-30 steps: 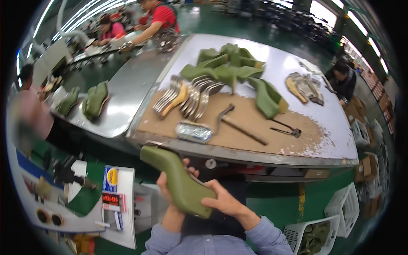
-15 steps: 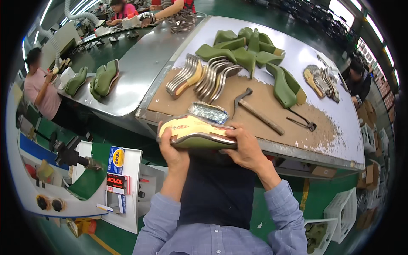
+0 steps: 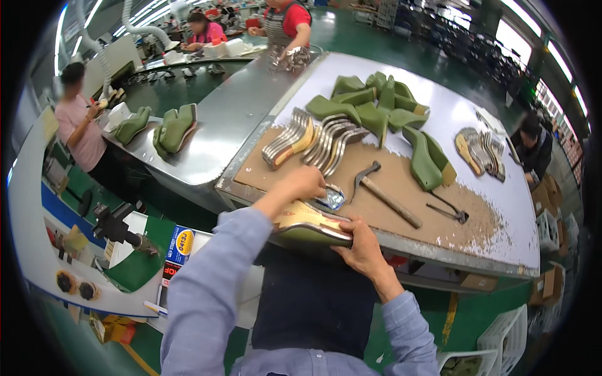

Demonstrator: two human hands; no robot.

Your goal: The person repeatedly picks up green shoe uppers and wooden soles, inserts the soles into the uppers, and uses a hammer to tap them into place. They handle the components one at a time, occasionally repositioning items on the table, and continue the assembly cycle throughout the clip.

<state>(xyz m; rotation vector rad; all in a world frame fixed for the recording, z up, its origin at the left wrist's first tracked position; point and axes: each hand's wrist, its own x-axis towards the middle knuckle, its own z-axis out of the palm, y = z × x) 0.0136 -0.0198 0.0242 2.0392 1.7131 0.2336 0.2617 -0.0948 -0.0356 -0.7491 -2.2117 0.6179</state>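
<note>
My right hand (image 3: 364, 246) grips one end of a green shoe last (image 3: 307, 235), held sole up at the table's front edge. A pale yellow insole (image 3: 306, 219) with a dark, shiny rim lies along the last's upturned bottom. My left hand (image 3: 302, 183) is off the last, its fingers bunched together at a small foil-lined tray (image 3: 335, 199). What those fingers hold, if anything, is hidden. Right of the tray lies a hammer (image 3: 394, 203) with a wooden handle. Beyond my left hand stand stacked insoles (image 3: 290, 141) and curved metal-edged pieces (image 3: 332, 143).
Several green lasts (image 3: 370, 109) are heaped at the back of the worktable (image 3: 489, 250), with a pair (image 3: 426, 156) nearer. Pincers (image 3: 456, 215) lie at right, near more stacked insoles (image 3: 480, 153). A steel table (image 3: 200, 141) adjoins at left. Co-workers stand beyond; a machine (image 3: 116, 227) is lower left.
My left hand has let go of the last and moved up to the foil-lined tray. My right hand keeps hold of the last. The view has shifted, so the table sits lower and further right.
</note>
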